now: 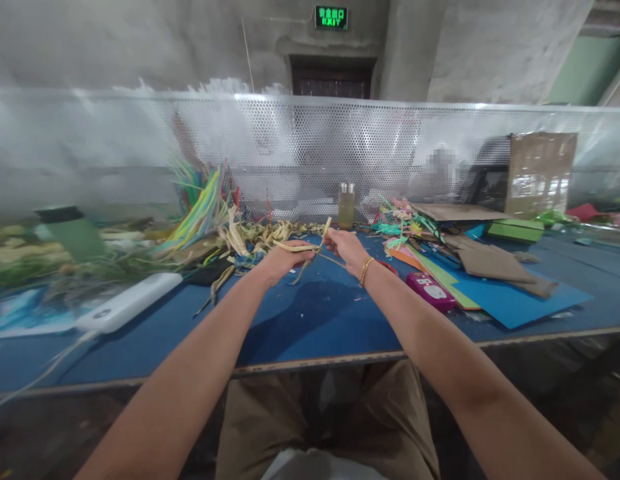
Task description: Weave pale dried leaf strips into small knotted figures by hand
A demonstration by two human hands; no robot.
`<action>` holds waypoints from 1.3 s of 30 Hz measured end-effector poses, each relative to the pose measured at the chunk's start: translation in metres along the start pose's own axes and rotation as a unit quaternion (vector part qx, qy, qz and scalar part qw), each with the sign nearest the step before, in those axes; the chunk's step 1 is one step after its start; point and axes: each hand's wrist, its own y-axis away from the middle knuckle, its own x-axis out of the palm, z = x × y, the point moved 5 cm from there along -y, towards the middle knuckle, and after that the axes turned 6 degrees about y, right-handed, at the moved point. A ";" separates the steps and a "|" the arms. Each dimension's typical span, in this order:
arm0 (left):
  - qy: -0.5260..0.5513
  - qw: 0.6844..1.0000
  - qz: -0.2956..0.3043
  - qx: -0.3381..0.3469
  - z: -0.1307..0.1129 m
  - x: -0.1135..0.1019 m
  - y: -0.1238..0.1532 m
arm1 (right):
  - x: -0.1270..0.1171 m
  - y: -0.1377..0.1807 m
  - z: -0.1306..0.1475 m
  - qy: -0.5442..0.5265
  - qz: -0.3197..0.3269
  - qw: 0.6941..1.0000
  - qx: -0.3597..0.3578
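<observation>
Pale strips (327, 230) crossed between two pinching hands

The left hand (285, 260) had its fingers closed on one length, which ran back over the hand; the right hand (343, 245) pinched near the upright length, fingertips drawn together, though blur hid exactly what lay between them. The strips met in the narrow gap between the hands, raised above the blue table (310, 327). The step in hand looked like winding or tying them at that crossing, and the next move seemed to call for a firm left hold while the right drew an end snug. The strips looked thin, dry and straw-yellow, one end pointing up, a browner tail hanging below. Beyond lay a heap of dried husks (235, 237) and a bottle (347, 207); farther out, a purple box (430, 292) stood on the right and a white power strip (130, 303) on the left
</observation>
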 end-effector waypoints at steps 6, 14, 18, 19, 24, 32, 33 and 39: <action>-0.012 1.000 -0.012 0.006 -0.005 -0.001 0.002 | 0.018 0.006 -0.005 0.006 0.095 0.995 -0.024; -0.015 1.000 0.003 0.004 -0.005 -0.001 0.002 | 0.013 0.007 -0.006 -0.033 0.046 0.998 -0.001; -0.024 1.000 0.019 0.006 -0.003 -0.002 0.001 | 0.012 0.005 -0.007 -0.035 0.038 0.998 -0.024; -0.026 0.999 0.019 0.005 -0.002 -0.003 0.001 | 0.011 0.005 -0.007 -0.033 0.032 0.998 -0.031; -0.023 1.000 0.014 0.005 -0.001 -0.003 0.000 | 0.008 0.002 -0.007 -0.001 -0.004 0.999 -0.047; -0.018 1.000 0.020 -0.003 -0.002 -0.002 0.002 | 0.004 0.002 -0.004 0.000 -0.025 0.998 -0.060; -0.020 1.000 0.021 -0.004 -0.002 -0.001 0.002 | 0.005 0.003 -0.004 0.004 -0.022 0.998 -0.062; -0.034 0.999 0.013 -0.001 -0.003 0.002 0.003 | 0.010 0.005 -0.004 0.012 0.010 0.997 -0.071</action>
